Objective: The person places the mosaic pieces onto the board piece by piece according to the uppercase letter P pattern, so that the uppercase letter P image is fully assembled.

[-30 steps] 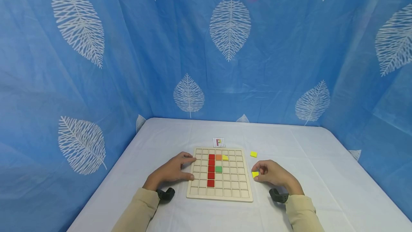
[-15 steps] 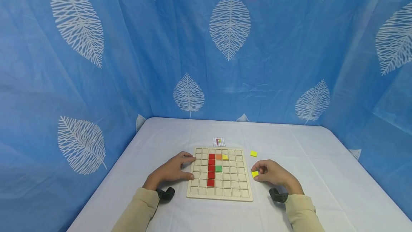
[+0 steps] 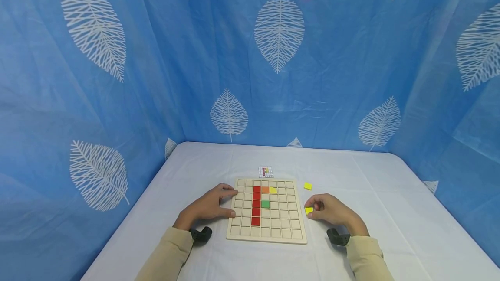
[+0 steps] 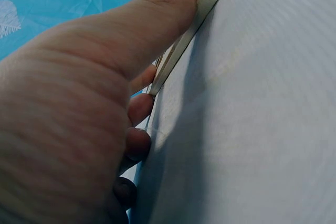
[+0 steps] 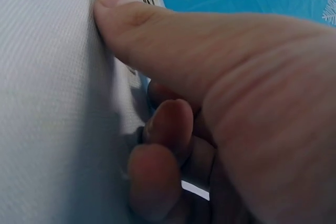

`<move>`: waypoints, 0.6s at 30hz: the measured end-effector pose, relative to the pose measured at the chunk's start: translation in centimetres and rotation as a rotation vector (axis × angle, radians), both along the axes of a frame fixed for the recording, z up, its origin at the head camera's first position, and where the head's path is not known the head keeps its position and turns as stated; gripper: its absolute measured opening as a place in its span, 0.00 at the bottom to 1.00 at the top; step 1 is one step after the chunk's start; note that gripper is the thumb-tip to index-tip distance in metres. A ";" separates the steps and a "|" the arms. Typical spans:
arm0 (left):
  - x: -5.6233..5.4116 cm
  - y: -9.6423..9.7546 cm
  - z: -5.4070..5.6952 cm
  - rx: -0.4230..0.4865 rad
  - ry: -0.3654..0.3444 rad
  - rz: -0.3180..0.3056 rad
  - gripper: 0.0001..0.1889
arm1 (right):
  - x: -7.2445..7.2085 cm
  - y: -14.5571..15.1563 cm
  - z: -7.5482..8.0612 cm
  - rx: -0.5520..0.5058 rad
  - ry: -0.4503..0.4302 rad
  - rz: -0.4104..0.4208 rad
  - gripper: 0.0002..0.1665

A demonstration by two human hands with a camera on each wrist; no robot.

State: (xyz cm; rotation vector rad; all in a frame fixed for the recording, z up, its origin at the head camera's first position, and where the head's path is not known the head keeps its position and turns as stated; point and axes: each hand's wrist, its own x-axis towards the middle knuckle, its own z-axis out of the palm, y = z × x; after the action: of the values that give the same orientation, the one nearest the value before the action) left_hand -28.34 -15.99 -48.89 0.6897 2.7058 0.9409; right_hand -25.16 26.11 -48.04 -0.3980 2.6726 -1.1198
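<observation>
A square wooden grid board point(image 3: 279, 240) lies flat on the table, with a column of red tiles point(image 3: 256, 204), an orange tile point(image 3: 265, 190), a green tile point(image 3: 265, 204) and a yellow piece point(image 3: 273, 190) in its cells. My left hand point(image 3: 208, 205) touches the board's left edge with thumb and fingers spread. In the left wrist view, its thumb point(image 4: 163, 9) lies against the board's side. Just right of the board, my right hand point(image 3: 332, 210) pinches a yellow tile point(image 3: 309, 210) between thumb and index finger, low over the cloth. The right wrist view hides that tile behind the thumb point(image 5: 126, 19).
Another yellow tile point(image 3: 307, 186) lies beyond my right hand, near the board's far right corner. A small printed grid card point(image 3: 265, 171) lies behind the board. White cloth covers the table point(image 3: 351, 172), and a blue leaf-patterned curtain point(image 3: 332, 77) encloses its back and sides.
</observation>
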 end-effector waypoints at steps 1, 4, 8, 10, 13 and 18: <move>0.0 0.0 0.0 -0.001 0.000 0.002 0.42 | 0.0 0.0 0.0 -0.001 0.000 -0.004 0.14; 0.1 0.0 0.1 -0.004 -0.001 0.006 0.41 | -0.1 0.0 -0.1 -0.003 0.002 -0.005 0.15; 0.0 0.0 0.0 0.001 -0.007 0.003 0.42 | -0.1 0.0 -0.1 -0.004 0.006 -0.011 0.15; 0.0 0.0 0.0 0.005 -0.011 0.002 0.42 | 0.0 0.0 0.0 -0.007 0.005 -0.020 0.14; -0.1 -0.1 -0.1 0.011 -0.016 0.004 0.42 | 0.2 -0.1 0.1 -0.014 0.006 -0.033 0.13; -0.2 -0.1 -0.2 0.014 -0.018 0.005 0.42 | 0.2 -0.2 0.2 -0.021 0.010 -0.051 0.13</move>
State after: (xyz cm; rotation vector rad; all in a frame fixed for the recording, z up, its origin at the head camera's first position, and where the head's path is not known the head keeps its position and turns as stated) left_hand -28.49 -16.06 -49.11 0.6735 2.6891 0.9631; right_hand -24.92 25.87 -47.88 -0.3415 2.6960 -1.1645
